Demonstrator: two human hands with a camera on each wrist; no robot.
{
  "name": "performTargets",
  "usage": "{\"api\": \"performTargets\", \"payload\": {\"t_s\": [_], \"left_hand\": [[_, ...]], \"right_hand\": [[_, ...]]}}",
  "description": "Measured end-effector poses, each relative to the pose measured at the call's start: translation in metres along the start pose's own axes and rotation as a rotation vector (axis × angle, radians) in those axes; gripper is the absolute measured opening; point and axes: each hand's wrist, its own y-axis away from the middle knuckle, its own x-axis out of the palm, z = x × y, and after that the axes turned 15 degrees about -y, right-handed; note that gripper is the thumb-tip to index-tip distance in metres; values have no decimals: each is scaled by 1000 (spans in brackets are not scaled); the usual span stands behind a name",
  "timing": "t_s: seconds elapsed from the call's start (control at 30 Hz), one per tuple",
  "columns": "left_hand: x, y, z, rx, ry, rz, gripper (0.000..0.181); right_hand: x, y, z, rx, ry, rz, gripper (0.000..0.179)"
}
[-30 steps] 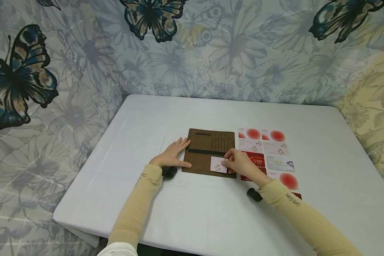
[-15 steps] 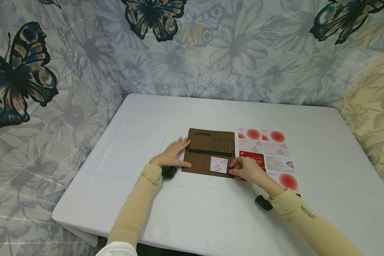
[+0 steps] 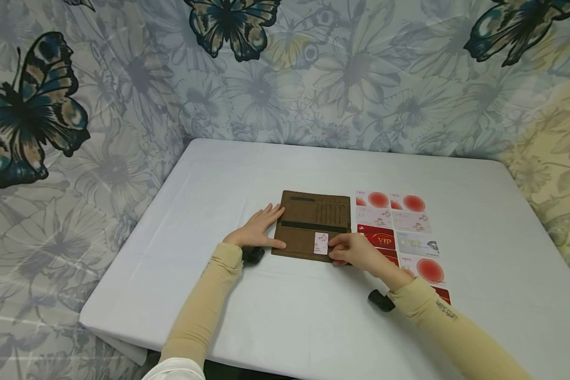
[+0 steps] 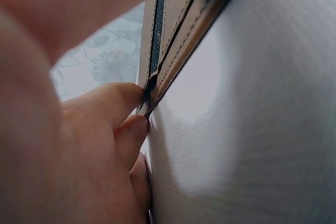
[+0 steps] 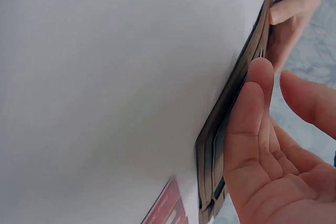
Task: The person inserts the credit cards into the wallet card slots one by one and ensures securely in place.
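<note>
A brown wallet [image 3: 294, 240] lies unfolded on the table, with slots and a dark zip strip across it. On its near right part sits a pale pink-white card [image 3: 320, 243]; brown leather covers the card's right side. My left hand [image 3: 256, 229] rests spread at the wallet's left edge, its thumb on the near corner. In the left wrist view, fingers [image 4: 113, 100] touch the wallet edge [image 4: 184, 32]. Beside the card, my right hand [image 3: 353, 250] touches the wallet. In the right wrist view, its fingers [image 5: 244, 114] lie nearly straight along the wallet, thumb apart.
To the wallet's right, several cards lie in two columns, among them a red VIP card [image 3: 376, 237], a silver VIP card [image 3: 417, 244] and a card with a red disc [image 3: 429, 269]. Black wrist cameras sit under both wrists. A white cloth [image 3: 266, 169] covers the table.
My right hand drew back right from the card, then moved left again. Brown leather now covers the card's right part, while its left edge stays put. The left hand has not moved.
</note>
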Motion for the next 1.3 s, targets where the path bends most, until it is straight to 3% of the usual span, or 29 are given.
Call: {"api": "performTargets", "payload": {"t_s": [0.43, 0.9, 1.3], "left_hand": [[-1, 0, -1, 4, -1, -4, 100], [1, -1, 2, 10, -1, -7, 101], [3, -2, 4, 9, -5, -2, 102]], "right_hand": [[5, -5, 0, -1, -19, 40, 31], [3, -6, -1, 51, -76, 11, 29], [5, -9, 0, 39, -65, 35, 30]]}}
